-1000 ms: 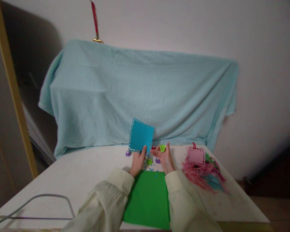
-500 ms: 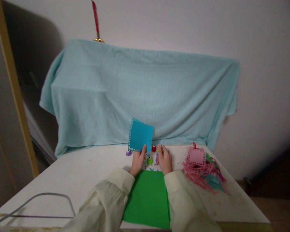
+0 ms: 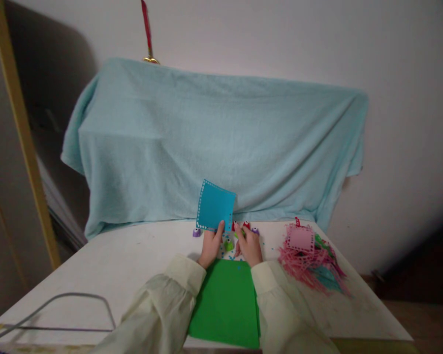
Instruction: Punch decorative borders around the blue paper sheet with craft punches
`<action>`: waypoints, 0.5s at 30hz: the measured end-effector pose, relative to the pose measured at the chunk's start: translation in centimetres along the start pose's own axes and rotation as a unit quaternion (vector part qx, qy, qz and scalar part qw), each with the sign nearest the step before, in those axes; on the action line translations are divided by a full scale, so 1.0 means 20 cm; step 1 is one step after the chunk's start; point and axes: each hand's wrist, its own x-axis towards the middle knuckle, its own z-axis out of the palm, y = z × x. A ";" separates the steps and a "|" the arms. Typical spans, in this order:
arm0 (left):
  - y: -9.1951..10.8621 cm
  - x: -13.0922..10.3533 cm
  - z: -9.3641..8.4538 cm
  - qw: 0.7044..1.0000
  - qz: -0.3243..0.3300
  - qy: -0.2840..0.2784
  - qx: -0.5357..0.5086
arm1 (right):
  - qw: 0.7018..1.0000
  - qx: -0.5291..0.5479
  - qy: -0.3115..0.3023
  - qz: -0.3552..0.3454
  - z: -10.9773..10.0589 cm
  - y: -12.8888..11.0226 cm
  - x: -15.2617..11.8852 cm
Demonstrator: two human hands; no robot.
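1. A green sheet (image 3: 227, 302) is seen lying flat on the table (image 3: 114, 268), nearest the wearer, between two pale sleeves.
2. The left hand (image 3: 210, 246) is found just beyond the sheet's far edge. Its grip is closed on the lower edge of a blue card (image 3: 214, 206), pinched between thumb and fingers; the card is held upright, its punched border along the left and bottom sides.
3. The right hand (image 3: 250, 245) is laid palm down beside the left. Whether its grip is open or closed on anything cannot be told; the fingers reach over a green punch (image 3: 228, 244), which lies between the two hands, just left of the right fingertips and nearer that hand.
4. Red (image 3: 246, 224) and purple (image 3: 255, 230) punches are noted just past the right fingertips; another purple punch (image 3: 195, 232) sits left of the card.
5. Pink paper scraps (image 3: 306, 255) are heaped well apart, to the right.
6. Against one second ago, the right hand has been turned from palm up, when it was presenting a green punch, to palm down; the card is unchanged.
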 end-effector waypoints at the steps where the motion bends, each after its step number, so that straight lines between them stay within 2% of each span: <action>1: 0.00 0.00 0.00 1.000 0.001 0.000 0.000 | 1.000 -0.002 -0.007 -0.002 0.00 0.00 0.00; 8: 0.01 0.00 0.00 1.000 -0.006 -0.005 0.000 | 0.997 -0.066 0.004 -0.045 -0.02 -0.02 -0.01; 15: 0.00 0.00 0.00 1.000 -0.010 -0.001 0.010 | 0.995 -0.078 0.056 -0.026 -0.02 0.00 0.01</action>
